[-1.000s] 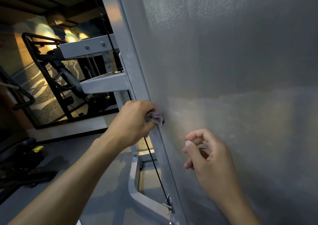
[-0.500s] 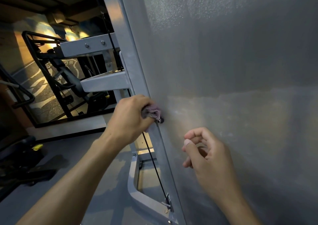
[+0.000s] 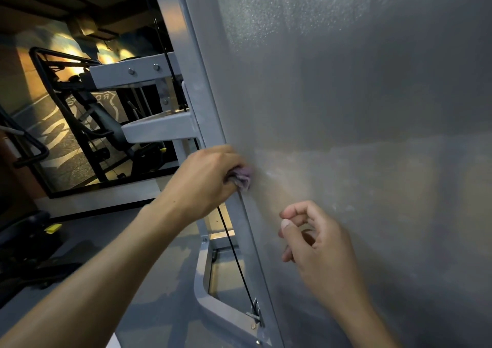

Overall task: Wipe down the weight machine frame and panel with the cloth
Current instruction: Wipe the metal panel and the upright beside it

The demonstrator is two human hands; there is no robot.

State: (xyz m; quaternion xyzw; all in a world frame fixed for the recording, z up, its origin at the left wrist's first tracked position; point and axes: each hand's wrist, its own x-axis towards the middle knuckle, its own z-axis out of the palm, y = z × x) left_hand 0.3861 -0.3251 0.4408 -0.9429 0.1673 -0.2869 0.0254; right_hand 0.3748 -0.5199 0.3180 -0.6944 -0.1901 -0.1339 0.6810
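Left hand [image 3: 205, 179] is creeping up the frame [image 3: 197, 102], clamping the soft, bunched cloth [image 3: 241, 177]; right hand [image 3: 316, 243] is hovering, loosely curled, empty.

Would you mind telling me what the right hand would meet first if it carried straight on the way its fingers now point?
Probably the grey panel: the right hand points up and left towards it, with nothing visible between, though depth is unclear.

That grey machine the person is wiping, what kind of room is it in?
Most likely a gym. The grey frame carries a thin black cable like a weight machine's, and a black exercise machine stands behind it. The left hand holds a cloth against the frame.
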